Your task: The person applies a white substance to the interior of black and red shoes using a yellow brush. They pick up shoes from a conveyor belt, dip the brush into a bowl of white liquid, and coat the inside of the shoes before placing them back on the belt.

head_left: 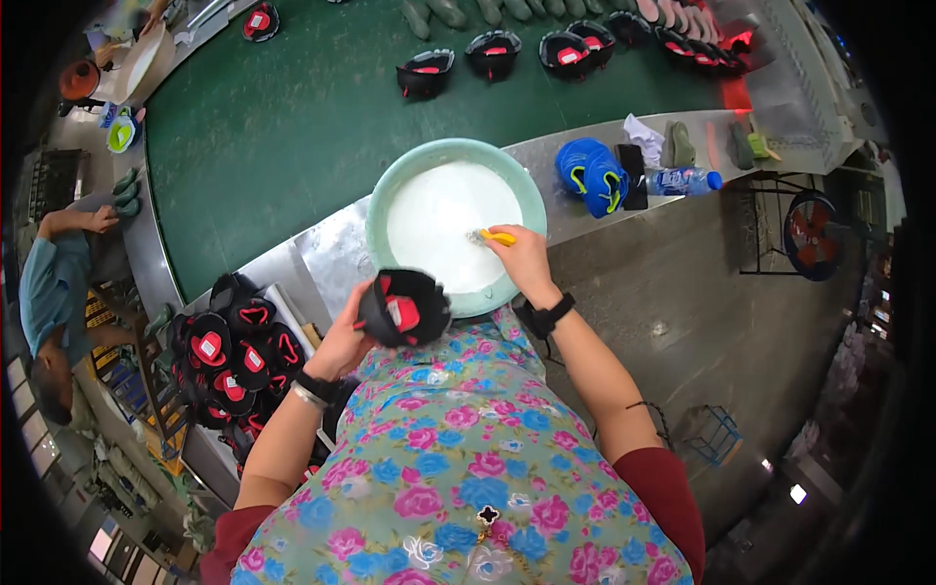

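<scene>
A: Nearest ground first. What is underfoot?

B: Grey concrete floor (682,322), stained in patches, to the right of the person's flowered smock (458,468). A small blue wire crate (715,434) sits on it, low right.

A: Hands?

B: Left hand (343,341): fingers closed around a black shoe upper with red lining (405,309), held up just in front of the basin's near rim. Right hand (522,258): fingers pinched shut on a yellow-handled brush (495,237), its tip over the white liquid in the pale green basin (531,190).

A: The surface?

B: The basin rests on a narrow metal desk (336,258) that curves away at both ends. Left of the person, a heap of black-and-red uppers (239,356) lies on it. Right of the basin: a blue shoe with yellow trim (590,175), a dark flat thing, a plastic bottle with a blue cap (685,180).

A: Beyond?

B: A green conveyor belt (292,127) carrying a row of the same black uppers (492,54) along its far side. Another person in a blue shirt (44,292) stands at far left. A red-bladed floor fan (811,234) stands at right.

A: Unclear?

B: Brush bristles are too small to make out. The frame corners are black, and the room at the rim is bent and dim.
</scene>
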`<state>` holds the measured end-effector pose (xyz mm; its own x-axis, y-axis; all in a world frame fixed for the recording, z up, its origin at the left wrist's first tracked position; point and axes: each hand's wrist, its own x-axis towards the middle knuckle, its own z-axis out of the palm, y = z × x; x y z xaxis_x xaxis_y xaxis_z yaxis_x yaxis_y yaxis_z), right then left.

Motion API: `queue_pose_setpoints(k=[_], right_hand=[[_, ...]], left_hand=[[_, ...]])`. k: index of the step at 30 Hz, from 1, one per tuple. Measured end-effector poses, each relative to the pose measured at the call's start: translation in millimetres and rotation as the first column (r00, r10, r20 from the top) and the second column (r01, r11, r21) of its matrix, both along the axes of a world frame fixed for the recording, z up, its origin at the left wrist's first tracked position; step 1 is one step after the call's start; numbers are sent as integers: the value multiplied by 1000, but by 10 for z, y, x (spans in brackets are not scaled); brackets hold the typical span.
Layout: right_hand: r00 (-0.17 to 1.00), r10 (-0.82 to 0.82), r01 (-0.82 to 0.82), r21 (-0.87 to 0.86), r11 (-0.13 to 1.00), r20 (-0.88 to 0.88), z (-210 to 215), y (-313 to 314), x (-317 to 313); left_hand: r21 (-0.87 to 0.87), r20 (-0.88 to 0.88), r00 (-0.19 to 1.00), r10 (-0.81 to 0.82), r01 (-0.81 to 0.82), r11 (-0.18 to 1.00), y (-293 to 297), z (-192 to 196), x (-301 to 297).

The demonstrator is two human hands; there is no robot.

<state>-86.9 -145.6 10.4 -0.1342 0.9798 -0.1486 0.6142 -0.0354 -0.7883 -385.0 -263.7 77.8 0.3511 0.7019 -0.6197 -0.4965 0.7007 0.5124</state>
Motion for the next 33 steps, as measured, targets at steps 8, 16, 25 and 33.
queue_pose_setpoints(k=[8, 16, 25, 33], right_hand=[[961, 56, -61, -9, 998, -271, 912, 145, -107], [989, -85, 86, 8, 996, -123, 993, 193, -3], [960, -92, 40, -195, 980, -266, 1477, -38, -99], [974, 31, -34, -10, 999, -222, 1547, 320, 102]], left_hand=[[-32, 85, 990, 114, -112, 993, 338, -496, 245], [121, -48, 989, 138, -131, 984, 638, -305, 422], [251, -143, 957, 252, -211, 945, 865, -170, 522], [-320, 200, 960, 198, -127, 939, 893, -299, 299]])
